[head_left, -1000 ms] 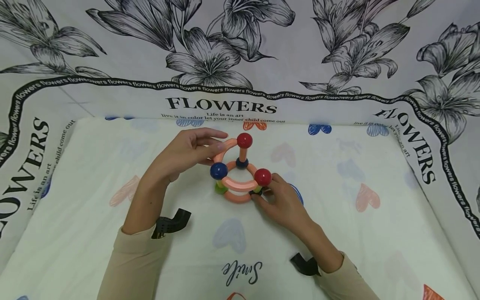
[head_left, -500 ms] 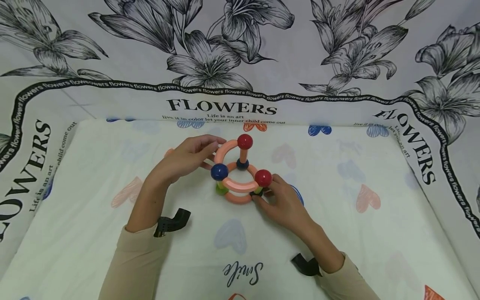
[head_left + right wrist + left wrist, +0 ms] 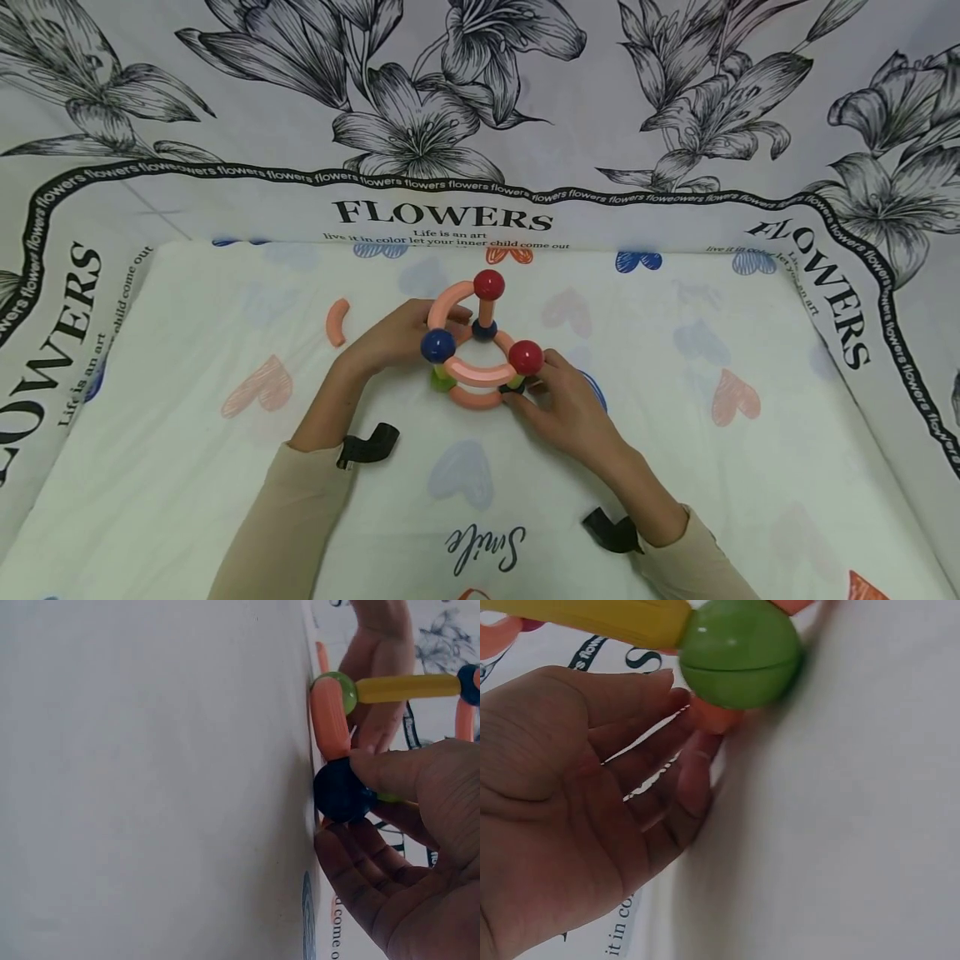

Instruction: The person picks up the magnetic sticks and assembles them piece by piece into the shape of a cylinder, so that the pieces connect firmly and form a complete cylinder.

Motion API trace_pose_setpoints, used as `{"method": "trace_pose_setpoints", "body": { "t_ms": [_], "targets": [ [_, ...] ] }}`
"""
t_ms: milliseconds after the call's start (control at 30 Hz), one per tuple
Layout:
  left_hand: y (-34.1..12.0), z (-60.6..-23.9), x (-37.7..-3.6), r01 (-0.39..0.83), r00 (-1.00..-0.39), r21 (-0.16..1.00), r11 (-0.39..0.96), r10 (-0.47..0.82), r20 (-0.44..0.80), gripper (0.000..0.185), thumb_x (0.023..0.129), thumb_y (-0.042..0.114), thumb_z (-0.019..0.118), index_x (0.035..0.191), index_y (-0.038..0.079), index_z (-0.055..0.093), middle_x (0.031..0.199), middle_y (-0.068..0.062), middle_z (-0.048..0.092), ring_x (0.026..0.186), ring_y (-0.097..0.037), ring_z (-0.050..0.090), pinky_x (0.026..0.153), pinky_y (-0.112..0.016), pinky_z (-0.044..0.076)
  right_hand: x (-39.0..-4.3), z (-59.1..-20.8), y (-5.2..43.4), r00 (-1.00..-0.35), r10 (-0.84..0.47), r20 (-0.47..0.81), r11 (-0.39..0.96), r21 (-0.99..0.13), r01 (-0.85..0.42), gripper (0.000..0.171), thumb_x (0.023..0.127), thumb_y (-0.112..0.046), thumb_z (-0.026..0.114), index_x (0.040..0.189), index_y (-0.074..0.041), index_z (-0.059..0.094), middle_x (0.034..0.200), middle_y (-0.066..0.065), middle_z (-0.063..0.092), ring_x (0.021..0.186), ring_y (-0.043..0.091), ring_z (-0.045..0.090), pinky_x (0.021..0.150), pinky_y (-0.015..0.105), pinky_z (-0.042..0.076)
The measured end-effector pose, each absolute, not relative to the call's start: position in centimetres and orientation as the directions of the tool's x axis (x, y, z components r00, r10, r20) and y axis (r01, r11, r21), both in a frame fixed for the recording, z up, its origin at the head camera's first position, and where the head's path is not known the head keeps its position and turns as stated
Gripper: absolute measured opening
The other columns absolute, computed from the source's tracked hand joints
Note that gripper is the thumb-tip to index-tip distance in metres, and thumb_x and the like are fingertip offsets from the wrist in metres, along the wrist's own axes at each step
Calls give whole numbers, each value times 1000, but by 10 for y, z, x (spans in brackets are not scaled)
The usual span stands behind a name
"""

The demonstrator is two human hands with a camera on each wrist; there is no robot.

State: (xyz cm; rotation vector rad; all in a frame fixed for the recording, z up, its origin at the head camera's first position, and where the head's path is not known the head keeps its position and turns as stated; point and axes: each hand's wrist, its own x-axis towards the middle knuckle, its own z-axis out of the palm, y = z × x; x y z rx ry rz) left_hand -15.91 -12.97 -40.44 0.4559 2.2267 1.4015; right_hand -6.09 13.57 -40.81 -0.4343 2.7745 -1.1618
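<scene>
The small structure of pink curved plastic rods and red, blue and green balls (image 3: 477, 348) stood on the pale heart-printed cloth (image 3: 675, 467), near the middle of the covered surface, between the two hands. The left hand (image 3: 390, 342) lay against its left side with straight, relaxed fingers reaching in under the upper pink arc, beside the dark blue ball (image 3: 437, 345); the left wrist view showed those fingers (image 3: 694, 761) extended and touching the foot of the piece just below the green ball (image 3: 739, 652), gripping nothing. The right hand (image 3: 558, 404) steadied the near right corner, and the right wrist view showed its thumb and fingers pinching the dark ball (image 3: 341, 791) at the base where it met a pink curved rod (image 3: 328, 720). A loose pink curved piece (image 3: 337, 322) lay on the cloth to the left, apart from the hands. As a judgement, the step called for keeping the right-hand pinch low and firm so the base stayed seated on the soft cloth, while the left fingers worked lightly from the side. The joints between balls and rods looked likely to part under sideways force, so pressure was best directed along the rods, not across them.
</scene>
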Motion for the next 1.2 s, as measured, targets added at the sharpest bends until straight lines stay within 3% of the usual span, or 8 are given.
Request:
{"method": "trace_pose_setpoints", "body": {
  "t_ms": [233,533,767,1067,1200],
  "targets": [
    [-125,-408,-159,73,-867,882,466,466,-175,38,100,29,74,133,11,74,128,-10,78,125,-28,71,110,-51,53,-60,-408,137,-949,-312,39,668,-701,-248,36,89,-22,87,123,-14,75,109,4,69,100,17,73,88,35,64],
    [-122,-405,-157,107,-869,877,468,473,-147,36,99,26,75,131,10,75,127,-11,78,126,-30,70,109,-51,53,-61,-409,137,-948,-316,40,658,-710,-249,41,89,-20,86,128,-13,73,115,6,70,101,18,73,89,35,64],
    [-122,-403,-157,161,-868,843,514,481,-127,35,99,20,75,131,8,73,125,-12,79,118,-29,74,107,-50,55,-61,-407,138,-948,-314,49,654,-712,-253,39,90,-17,85,126,-11,73,113,6,69,100,18,73,87,34,64],
    [-126,-393,-153,191,-846,785,590,505,-174,37,99,15,72,136,13,69,141,-9,71,135,-29,65,112,-49,51,-65,-409,139,-941,-333,62,628,-730,-270,40,91,-12,83,129,-11,71,113,5,69,102,17,73,86,33,65],
    [-126,-389,-152,202,-825,755,624,523,-212,27,99,19,71,125,20,70,124,-6,76,117,-25,66,101,-42,52,-67,-409,141,-938,-339,72,618,-734,-280,38,93,-10,79,130,-9,69,115,6,71,103,18,73,86,35,65]
  ]
}}
